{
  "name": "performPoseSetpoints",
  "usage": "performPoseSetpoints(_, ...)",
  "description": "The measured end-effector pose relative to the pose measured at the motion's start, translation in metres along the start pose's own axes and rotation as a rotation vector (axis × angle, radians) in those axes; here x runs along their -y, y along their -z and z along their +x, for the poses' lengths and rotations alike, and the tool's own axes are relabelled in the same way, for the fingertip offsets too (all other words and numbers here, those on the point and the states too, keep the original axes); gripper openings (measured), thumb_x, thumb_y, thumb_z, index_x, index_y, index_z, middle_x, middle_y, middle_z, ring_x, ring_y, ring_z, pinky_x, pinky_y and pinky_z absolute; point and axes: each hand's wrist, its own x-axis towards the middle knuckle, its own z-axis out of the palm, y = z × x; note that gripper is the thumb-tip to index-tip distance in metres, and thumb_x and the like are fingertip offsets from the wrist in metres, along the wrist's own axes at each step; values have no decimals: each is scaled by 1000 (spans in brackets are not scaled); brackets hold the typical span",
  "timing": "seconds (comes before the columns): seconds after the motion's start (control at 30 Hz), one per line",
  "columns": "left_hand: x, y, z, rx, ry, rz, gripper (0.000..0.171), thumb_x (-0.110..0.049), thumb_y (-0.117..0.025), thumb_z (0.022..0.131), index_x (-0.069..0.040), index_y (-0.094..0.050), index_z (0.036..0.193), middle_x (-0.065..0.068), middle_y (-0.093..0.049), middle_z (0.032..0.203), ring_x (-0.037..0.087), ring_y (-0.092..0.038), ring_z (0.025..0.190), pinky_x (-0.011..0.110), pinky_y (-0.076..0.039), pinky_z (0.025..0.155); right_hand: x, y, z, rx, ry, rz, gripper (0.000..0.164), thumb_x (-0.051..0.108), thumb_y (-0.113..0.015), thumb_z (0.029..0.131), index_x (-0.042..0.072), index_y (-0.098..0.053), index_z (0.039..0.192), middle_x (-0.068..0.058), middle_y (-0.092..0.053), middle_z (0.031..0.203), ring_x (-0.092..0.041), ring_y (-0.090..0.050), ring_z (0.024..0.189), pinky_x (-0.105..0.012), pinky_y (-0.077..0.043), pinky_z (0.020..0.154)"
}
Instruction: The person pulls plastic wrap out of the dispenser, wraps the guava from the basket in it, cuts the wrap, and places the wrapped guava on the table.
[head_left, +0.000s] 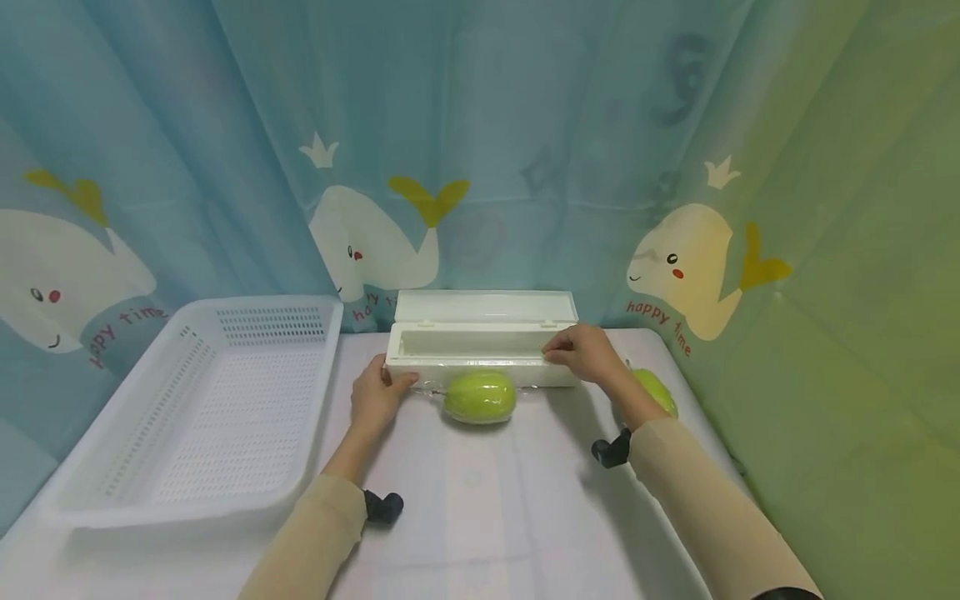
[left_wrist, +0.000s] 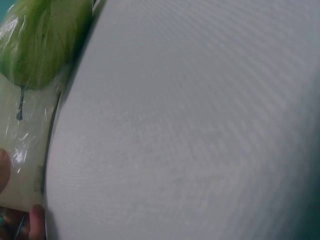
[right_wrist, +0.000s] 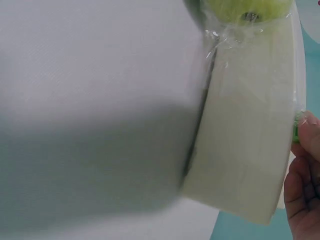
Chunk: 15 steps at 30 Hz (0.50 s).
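Note:
A long white cling film dispenser (head_left: 551, 377) with its lid raised sits at the back of the table. Against its front lies a green pear (head_left: 480, 398), covered by clear film (left_wrist: 22, 150) that reaches along the box front. My left hand (head_left: 372, 397) grips the box's left end, thumb on the front face. At the right end of the top front edge, my right hand (head_left: 585, 352) pinches a small green slider (right_wrist: 296, 127), mostly hidden by the thumb and fingers. The pear's dark stem shows under the film in the left wrist view.
On the left stands a large white plastic basket (head_left: 322, 392) with slotted walls. Another green pear (head_left: 657, 392) lies behind my right forearm, partly covered by it. A blue curtain (head_left: 517, 150) with whale prints hangs behind the table, and a green one (head_left: 847, 333) on the right.

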Motion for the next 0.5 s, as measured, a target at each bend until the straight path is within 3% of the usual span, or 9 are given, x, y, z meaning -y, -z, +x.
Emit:
performPoseSetpoints(0.27, -2, -1, 0, 8, -9, 7, 54, -32, -75, 90, -4, -55, 132, 18, -68, 106, 32, -61, 95, 46, -48, 83, 11, 8, 12, 131, -84, 60, 8, 16, -75, 90, 10, -78, 94, -2, -74, 89, -16, -59, 79, -30, -50, 68)
performPoseSetpoints(0.5, -1, 1, -1, 2, -11, 17, 55, -32, -74, 90, -3, -54, 131, 20, -67, 109, 35, -61, 98, 49, -47, 84, 18, 3, 11, 132, -118, 115, 9, 16, -74, 91, 8, -77, 94, -3, -73, 90, -17, -57, 81, -29, -49, 69)
